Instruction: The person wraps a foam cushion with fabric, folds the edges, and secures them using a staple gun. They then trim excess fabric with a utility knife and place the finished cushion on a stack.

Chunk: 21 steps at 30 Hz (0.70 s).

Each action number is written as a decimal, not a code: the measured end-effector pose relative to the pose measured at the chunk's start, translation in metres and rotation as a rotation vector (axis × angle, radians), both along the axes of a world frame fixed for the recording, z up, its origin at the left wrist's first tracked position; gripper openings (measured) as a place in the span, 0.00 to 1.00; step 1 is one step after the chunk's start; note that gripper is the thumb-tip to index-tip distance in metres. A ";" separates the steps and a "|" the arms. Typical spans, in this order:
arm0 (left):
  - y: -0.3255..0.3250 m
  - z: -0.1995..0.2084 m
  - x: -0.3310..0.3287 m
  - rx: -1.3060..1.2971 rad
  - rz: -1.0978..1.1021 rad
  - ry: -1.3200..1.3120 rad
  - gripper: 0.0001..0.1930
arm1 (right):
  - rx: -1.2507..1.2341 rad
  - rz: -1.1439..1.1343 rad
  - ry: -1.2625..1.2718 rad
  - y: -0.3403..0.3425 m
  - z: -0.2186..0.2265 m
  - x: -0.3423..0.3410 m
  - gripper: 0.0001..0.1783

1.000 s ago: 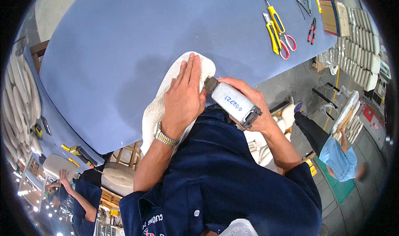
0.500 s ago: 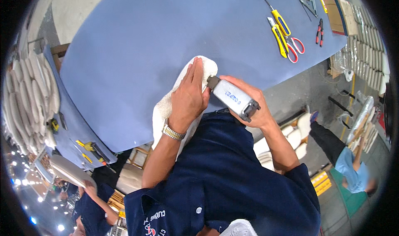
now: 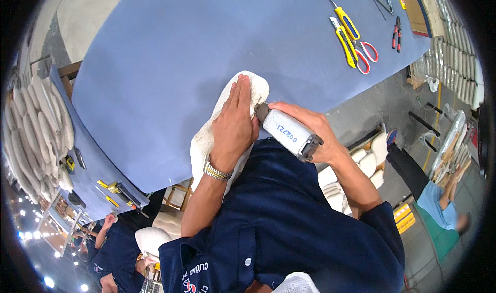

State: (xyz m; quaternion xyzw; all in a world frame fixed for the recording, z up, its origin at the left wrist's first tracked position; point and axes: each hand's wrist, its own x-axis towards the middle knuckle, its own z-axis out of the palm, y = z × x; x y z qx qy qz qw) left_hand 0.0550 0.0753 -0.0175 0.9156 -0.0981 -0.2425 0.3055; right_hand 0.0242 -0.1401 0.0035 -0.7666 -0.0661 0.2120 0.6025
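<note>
A long off-white padded piece (image 3: 203, 144), covered in textured fabric, lies at the near edge of the blue table, close against my body. My left hand (image 3: 235, 122) rests flat on top of it with the fingers stretched out and pointing away. A grey staple gun (image 3: 287, 133) is gripped in my right hand (image 3: 316, 129). Its dark nose meets the right side of the padded piece, near my left thumb. The nose's exact contact is hard to make out, and my right fingers are partly hidden behind the tool.
On the blue table (image 3: 155, 86), a yellow screwdriver (image 3: 347, 23), a yellow utility knife (image 3: 345, 44), red-handled scissors (image 3: 366, 58) and pliers (image 3: 396, 35) lie at far right. Stacked pale cushions (image 3: 39, 122) stand left. People work at lower left and right.
The staple gun's nose has shifted slightly down and left along the padded piece's side. My left hand stays pressed there. At lower left, a co-worker's pale cushion has moved down and right.
</note>
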 end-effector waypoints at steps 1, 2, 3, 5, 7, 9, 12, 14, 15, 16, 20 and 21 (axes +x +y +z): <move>0.001 -0.002 0.000 -0.011 -0.007 -0.018 0.47 | -0.007 0.010 0.017 0.000 0.000 0.001 0.45; 0.002 -0.004 -0.001 -0.022 -0.013 -0.036 0.47 | -0.021 0.009 0.031 0.000 0.000 0.001 0.44; 0.003 -0.005 -0.002 -0.034 -0.018 -0.053 0.47 | -0.036 0.009 0.045 0.000 0.001 0.000 0.44; 0.005 -0.005 0.001 -0.075 -0.010 -0.039 0.47 | -0.080 0.015 0.097 0.004 0.003 0.002 0.43; 0.006 -0.004 0.003 -0.091 -0.001 -0.020 0.47 | -0.142 0.027 0.166 0.007 0.013 0.009 0.42; 0.005 -0.003 0.004 -0.082 0.008 0.005 0.45 | -0.167 0.066 0.210 0.007 0.020 0.018 0.42; 0.002 -0.001 0.006 -0.062 0.003 0.005 0.43 | -0.178 0.101 0.260 0.006 0.029 0.027 0.40; -0.001 -0.001 0.007 -0.062 0.016 0.003 0.42 | -0.191 0.092 0.258 0.008 0.031 0.025 0.40; -0.002 -0.002 0.007 -0.060 0.020 -0.001 0.41 | -0.188 0.074 0.229 0.008 0.028 0.022 0.40; -0.003 -0.002 0.007 -0.065 0.035 -0.017 0.41 | -0.194 0.053 0.217 0.009 0.025 0.019 0.40; 0.001 -0.010 0.008 -0.078 0.048 -0.075 0.42 | -0.131 0.004 0.096 0.014 0.019 0.013 0.36; 0.004 -0.010 0.004 -0.082 0.042 -0.084 0.42 | -0.088 0.006 0.083 0.011 0.013 0.013 0.37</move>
